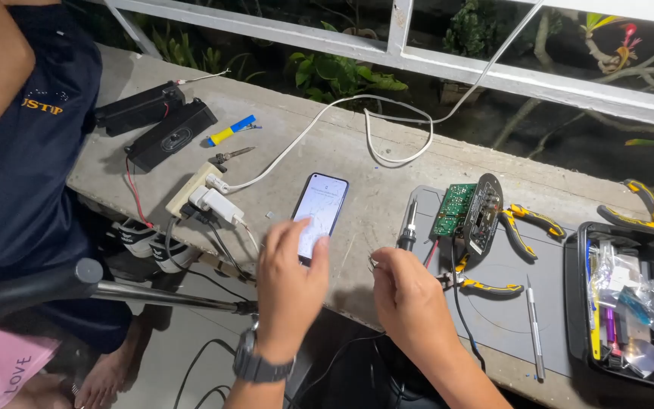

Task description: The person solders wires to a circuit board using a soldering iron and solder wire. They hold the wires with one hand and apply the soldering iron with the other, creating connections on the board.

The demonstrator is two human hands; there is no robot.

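My left hand (289,276), with a dark watch on the wrist, hovers over the lower end of a smartphone (319,212) that lies on the concrete ledge with its screen lit; the hand is blurred and holds nothing. My right hand (406,291) is closed, its fingertips pinched on a small metal piece (374,263) too small to identify. Just above it a soldering iron (408,227) lies on the grey mat (497,303). A green circuit board with a black panel (467,212) stands beside it.
Yellow-handled pliers (531,223), cutters (486,286) and tweezers (534,329) lie on the mat. A black toolbox tray (626,303) sits at right. A power strip with charger (202,197), two black speakers (160,125) and a white cable (387,129) are on the ledge. Another person sits at left.
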